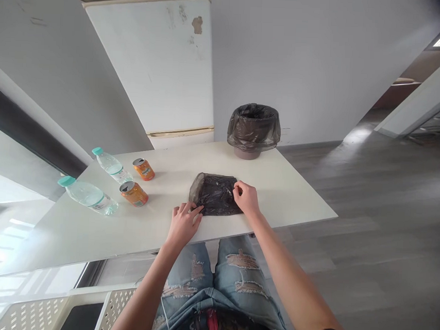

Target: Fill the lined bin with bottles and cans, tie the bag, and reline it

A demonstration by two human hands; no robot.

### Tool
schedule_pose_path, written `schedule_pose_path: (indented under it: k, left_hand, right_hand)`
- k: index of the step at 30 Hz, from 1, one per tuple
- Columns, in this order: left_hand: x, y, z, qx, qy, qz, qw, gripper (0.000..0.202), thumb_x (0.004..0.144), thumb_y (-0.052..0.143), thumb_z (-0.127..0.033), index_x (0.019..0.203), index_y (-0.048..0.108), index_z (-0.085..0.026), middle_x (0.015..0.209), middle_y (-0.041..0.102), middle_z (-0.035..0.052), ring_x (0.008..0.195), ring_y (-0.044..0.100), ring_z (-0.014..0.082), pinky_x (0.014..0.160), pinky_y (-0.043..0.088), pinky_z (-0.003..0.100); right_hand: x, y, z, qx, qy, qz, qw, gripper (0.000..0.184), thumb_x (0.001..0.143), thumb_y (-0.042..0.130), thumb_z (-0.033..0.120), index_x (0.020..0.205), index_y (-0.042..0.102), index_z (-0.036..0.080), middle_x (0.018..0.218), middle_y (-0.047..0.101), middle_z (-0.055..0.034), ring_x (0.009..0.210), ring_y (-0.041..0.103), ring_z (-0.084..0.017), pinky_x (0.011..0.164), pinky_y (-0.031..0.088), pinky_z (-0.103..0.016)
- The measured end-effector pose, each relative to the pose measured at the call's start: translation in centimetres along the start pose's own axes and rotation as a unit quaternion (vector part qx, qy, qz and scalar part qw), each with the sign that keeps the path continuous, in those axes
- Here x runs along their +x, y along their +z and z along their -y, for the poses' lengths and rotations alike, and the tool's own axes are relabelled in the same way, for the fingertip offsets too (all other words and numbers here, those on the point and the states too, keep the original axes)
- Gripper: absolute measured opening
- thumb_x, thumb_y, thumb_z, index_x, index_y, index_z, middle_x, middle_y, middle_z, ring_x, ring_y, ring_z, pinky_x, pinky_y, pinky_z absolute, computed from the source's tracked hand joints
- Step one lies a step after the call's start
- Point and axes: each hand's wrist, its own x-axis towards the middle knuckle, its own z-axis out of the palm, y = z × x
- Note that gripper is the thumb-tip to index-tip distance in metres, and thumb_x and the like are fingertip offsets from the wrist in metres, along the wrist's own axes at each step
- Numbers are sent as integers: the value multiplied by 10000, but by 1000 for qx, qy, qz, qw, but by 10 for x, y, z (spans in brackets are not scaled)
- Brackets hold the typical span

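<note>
A thin black plastic garbage bag lies folded flat near the table's front edge. My left hand rests at its lower left corner, fingers spread, with the fingertips touching the plastic and the table. At the bag's right edge, my right hand is closed, thumb and fingers pinched on the plastic. Beyond the bag stands a brownish trash bin, lined with another black bag whose top is folded down over the rim.
On the white table, to the left, stand two clear bottles with teal caps, one nearer and one farther. Beside them are two orange drink cans. A white fridge stands behind; a perforated white basket is below left.
</note>
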Motion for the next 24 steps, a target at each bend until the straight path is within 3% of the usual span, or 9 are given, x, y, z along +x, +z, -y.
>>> schedule_pose_path:
  k: [3,7,10,12,15,17,19,21,24]
  left_hand:
    - [6,1,12,0,-13,23,1000,404,1009,489,-171,1329,713,-274,1289,684,125,1223,626,302,1069,458,550]
    - [19,-1,34,-7,-33,35,999,415,985,482,-147,1306,706,-287,1344,674,121,1284,603,307,1174,370,634]
    - [29,-6,46,-3,-50,30,998,405,976,485,-143,1276,713,-292,1395,648,122,1333,562,331,1185,345,670]
    - [33,-11,46,-2,-49,7,999,450,958,480,-107,1309,697,-286,1427,627,126,1357,539,340,1197,339,656]
    - [26,-22,38,-38,-23,-41,998,565,940,436,-43,1433,615,-253,1418,629,133,1311,569,306,1173,408,542]
    - [10,-29,35,-79,-7,-58,995,575,975,420,-65,1508,541,-244,1399,643,130,1265,601,281,1121,461,476]
    - [-9,-33,36,-115,14,-46,992,533,1031,457,-162,1553,488,-264,1414,647,119,1275,612,275,1105,481,462]
    - [-27,-34,39,-133,50,-3,990,562,1031,585,-328,1578,460,-286,1474,625,117,1350,587,294,1137,471,480]
    - [-43,-27,36,-130,107,66,983,889,883,791,-532,1633,390,-274,1565,564,151,1446,526,347,1228,386,555]
  right_hand:
    - [-2,-1,4,6,-76,19,997,199,951,489,161,912,674,222,857,739,-56,799,662,-220,797,498,-344]
    - [-22,-5,22,-20,-180,136,974,280,983,465,86,1023,724,185,919,781,-84,837,698,-222,955,519,-416]
    - [-54,-7,53,-59,-217,211,951,319,986,455,42,1055,744,158,1040,790,-122,962,713,-249,972,522,-455]
    - [-78,-8,80,-71,-205,244,945,349,997,459,58,1193,733,148,1212,762,-150,1131,688,-292,992,530,-490]
    - [-105,-15,116,-23,-193,281,940,564,1005,438,67,1547,528,196,1503,625,-137,1396,570,-299,1109,516,-522]
    - [-110,-26,126,28,-187,283,940,665,1014,420,65,1643,399,279,1573,573,-84,1469,519,-261,1185,489,-523]
    - [-102,-39,119,49,-163,258,951,627,1049,442,125,1634,409,350,1547,598,-47,1464,535,-254,1232,461,-553]
    - [-84,-53,98,39,-131,246,960,558,1067,537,273,1607,448,382,1572,574,-42,1483,520,-280,1251,439,-591]
    - [-55,-62,55,16,-108,313,944,747,977,711,490,1644,386,402,1716,383,-45,1581,385,-317,1241,457,-565]
